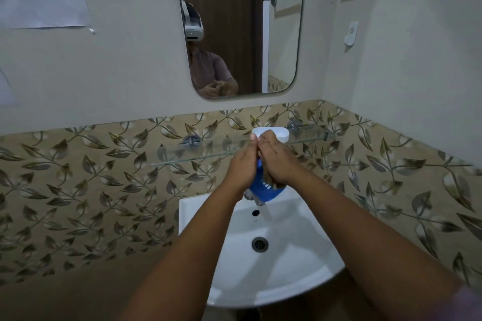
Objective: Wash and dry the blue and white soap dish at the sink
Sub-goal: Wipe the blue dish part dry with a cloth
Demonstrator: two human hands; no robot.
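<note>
Both my hands are raised above the white sink (198, 206), close together. My left hand (243, 164) grips the blue slotted part of the soap dish (263, 187) from the left, holding it upright on edge. My right hand (277, 161) presses a brownish cloth or sponge (270, 181) against the blue part's face. The white part of the soap dish (281, 133) rests on the glass shelf (198, 155) just behind my fingertips. Most of the blue part is hidden by my hands.
The tap spout (254, 198) sits right under the blue part; no water stream is visible. The basin has a drain (259, 244) at its middle. A mirror (242, 26) hangs above the shelf. Leaf-pattern tiles cover the wall on both sides.
</note>
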